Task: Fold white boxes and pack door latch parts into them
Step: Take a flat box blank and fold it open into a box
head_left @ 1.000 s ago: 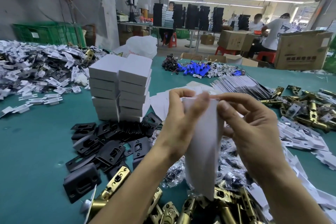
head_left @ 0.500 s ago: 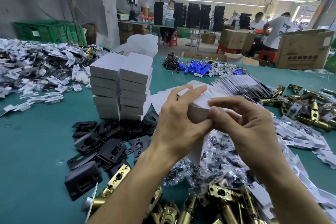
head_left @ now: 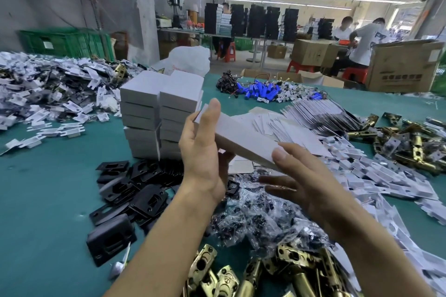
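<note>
I hold a folded white box (head_left: 243, 138) lengthwise above the green table (head_left: 43, 200). My left hand (head_left: 205, 152) grips its far left end, thumb on top. My right hand (head_left: 304, 181) touches the near right end with the thumb, fingers spread below it. Two stacks of closed white boxes (head_left: 161, 113) stand just left of my hands. Flat box blanks (head_left: 311, 116) are fanned out behind the box. Black strike plates (head_left: 135, 190) lie below the stacks. Brass latch bolts (head_left: 265, 270) and bags of black screws (head_left: 260, 219) lie under my forearms.
A heap of white card inserts (head_left: 48, 96) fills the left. More inserts (head_left: 376, 176) and brass latches (head_left: 405, 142) lie at right. Blue cylinders (head_left: 260, 90) sit at the far edge. Cardboard cartons (head_left: 403, 67) and seated persons (head_left: 362, 43) are beyond the table.
The white sheet that hung upright between my fingers has been closed into a box and turned level. My hands have moved apart to its two ends.
</note>
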Action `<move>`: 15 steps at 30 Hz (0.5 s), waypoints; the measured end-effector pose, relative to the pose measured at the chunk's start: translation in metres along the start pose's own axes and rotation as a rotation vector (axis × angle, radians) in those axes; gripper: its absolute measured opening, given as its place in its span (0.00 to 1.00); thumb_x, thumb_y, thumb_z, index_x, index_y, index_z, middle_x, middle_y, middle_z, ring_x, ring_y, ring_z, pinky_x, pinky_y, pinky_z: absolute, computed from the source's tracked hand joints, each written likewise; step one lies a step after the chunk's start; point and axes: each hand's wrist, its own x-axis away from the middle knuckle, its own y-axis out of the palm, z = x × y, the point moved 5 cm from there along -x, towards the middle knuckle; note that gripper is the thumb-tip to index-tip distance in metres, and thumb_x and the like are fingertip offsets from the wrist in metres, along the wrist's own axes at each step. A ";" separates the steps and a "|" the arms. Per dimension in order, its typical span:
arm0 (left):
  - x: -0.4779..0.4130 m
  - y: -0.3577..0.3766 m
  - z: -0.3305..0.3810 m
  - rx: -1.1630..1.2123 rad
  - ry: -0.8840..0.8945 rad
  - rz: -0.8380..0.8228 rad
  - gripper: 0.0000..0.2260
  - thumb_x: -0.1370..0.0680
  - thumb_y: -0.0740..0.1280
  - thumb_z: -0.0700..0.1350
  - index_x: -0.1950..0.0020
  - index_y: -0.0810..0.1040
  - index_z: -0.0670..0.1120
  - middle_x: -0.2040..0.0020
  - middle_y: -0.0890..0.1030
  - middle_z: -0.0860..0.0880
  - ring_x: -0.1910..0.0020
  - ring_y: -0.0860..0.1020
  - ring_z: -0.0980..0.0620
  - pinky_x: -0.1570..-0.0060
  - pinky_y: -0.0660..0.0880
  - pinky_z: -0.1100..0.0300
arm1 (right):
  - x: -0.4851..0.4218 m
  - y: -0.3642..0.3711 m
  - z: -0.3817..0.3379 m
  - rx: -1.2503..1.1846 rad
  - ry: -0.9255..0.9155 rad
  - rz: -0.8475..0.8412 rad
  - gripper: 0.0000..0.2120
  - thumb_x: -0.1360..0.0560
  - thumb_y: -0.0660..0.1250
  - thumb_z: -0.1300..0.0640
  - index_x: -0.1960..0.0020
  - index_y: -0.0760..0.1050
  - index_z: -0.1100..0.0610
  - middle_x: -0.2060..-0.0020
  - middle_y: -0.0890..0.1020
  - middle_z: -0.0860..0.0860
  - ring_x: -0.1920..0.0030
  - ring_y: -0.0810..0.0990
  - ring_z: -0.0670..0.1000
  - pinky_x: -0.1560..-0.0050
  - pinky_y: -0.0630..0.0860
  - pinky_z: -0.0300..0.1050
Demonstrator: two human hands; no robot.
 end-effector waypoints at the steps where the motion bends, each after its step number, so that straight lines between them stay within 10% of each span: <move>1: 0.000 0.000 0.000 -0.007 -0.002 -0.005 0.16 0.33 0.74 0.58 0.52 0.77 0.51 0.66 0.81 0.55 0.58 0.83 0.51 0.64 0.80 0.56 | -0.001 0.000 -0.001 -0.021 -0.020 0.002 0.34 0.43 0.74 0.35 0.40 0.75 0.46 0.46 0.83 0.50 0.46 0.84 0.53 0.38 0.78 0.55; 6: 0.002 0.005 -0.004 -0.032 -0.040 -0.022 0.26 0.40 0.76 0.64 0.50 0.78 0.49 0.64 0.83 0.53 0.60 0.84 0.53 0.63 0.80 0.58 | 0.001 -0.004 -0.006 -0.112 -0.091 0.012 0.31 0.45 0.81 0.42 0.45 0.79 0.49 0.55 0.86 0.53 0.47 0.83 0.61 0.44 0.81 0.48; 10: 0.000 0.000 -0.007 -0.190 -0.107 -0.021 0.18 0.28 0.73 0.61 0.51 0.77 0.48 0.65 0.80 0.54 0.64 0.80 0.56 0.67 0.77 0.61 | 0.003 -0.012 -0.012 0.018 -0.151 0.066 0.20 0.44 0.78 0.41 0.53 0.81 0.41 0.62 0.86 0.48 0.62 0.84 0.46 0.66 0.74 0.30; 15: -0.009 -0.009 -0.006 -0.486 -0.111 -0.029 0.07 0.24 0.72 0.50 0.58 0.83 0.48 0.58 0.77 0.51 0.58 0.76 0.53 0.63 0.79 0.59 | 0.007 -0.031 -0.021 0.059 -0.212 0.111 0.27 0.44 0.84 0.50 0.46 0.81 0.48 0.53 0.87 0.53 0.53 0.86 0.54 0.52 0.83 0.44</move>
